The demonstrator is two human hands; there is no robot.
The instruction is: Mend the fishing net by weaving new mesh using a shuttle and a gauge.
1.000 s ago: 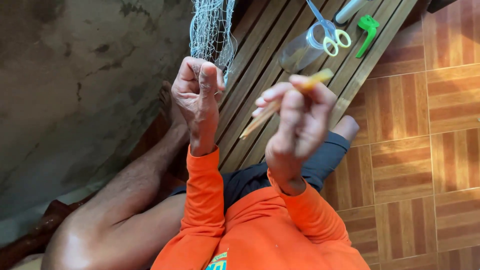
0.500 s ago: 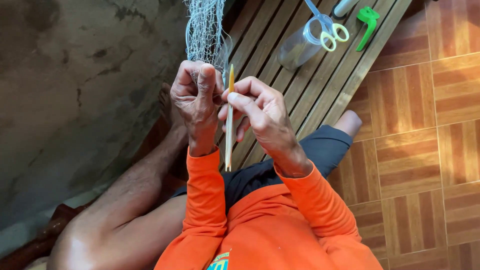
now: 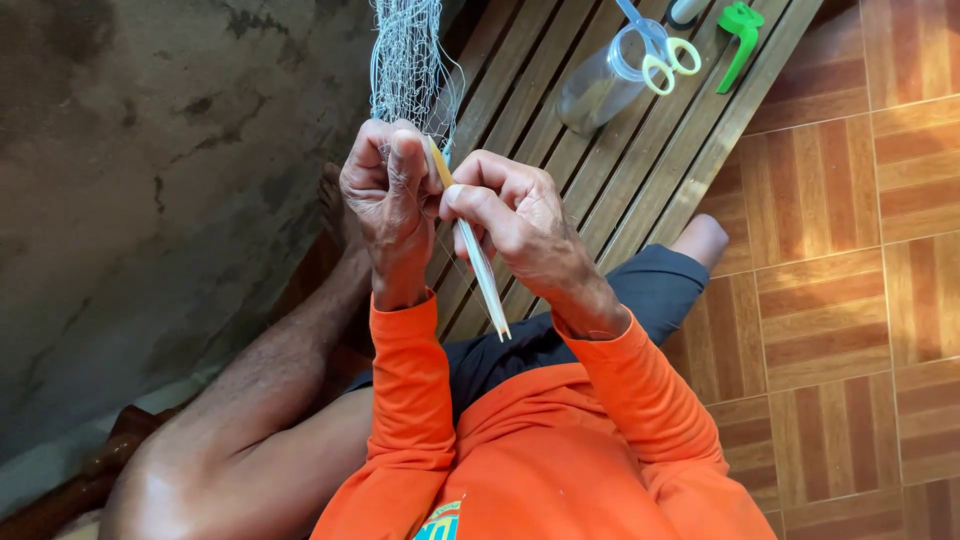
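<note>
Head view, net mending. My left hand (image 3: 388,190) is closed in a fist around a gathered bunch of the pale fishing net (image 3: 405,60), which hangs taut from above the frame down into the grip. My right hand (image 3: 515,225) pinches the netting needle (image 3: 478,262), a slim pale shuttle with a yellowish tip, between thumb and fingers; its tip sits at the left fist, its tail points down toward my lap.

To do this well, I judge that the left fist should keep the mesh under even tension while the right guides the needle tip cleanly through one mesh, not catching neighbouring strands.

Room: a rough concrete wall (image 3: 150,180) lies close to the left; the slatted wooden surface (image 3: 600,170) runs ahead, carrying a clear plastic bottle (image 3: 600,85), scissors (image 3: 660,50) with pale handles and a green tool (image 3: 738,35), all well apart from the hands. Open space for the needle lies to the right, over the tiled floor (image 3: 860,260).
</note>
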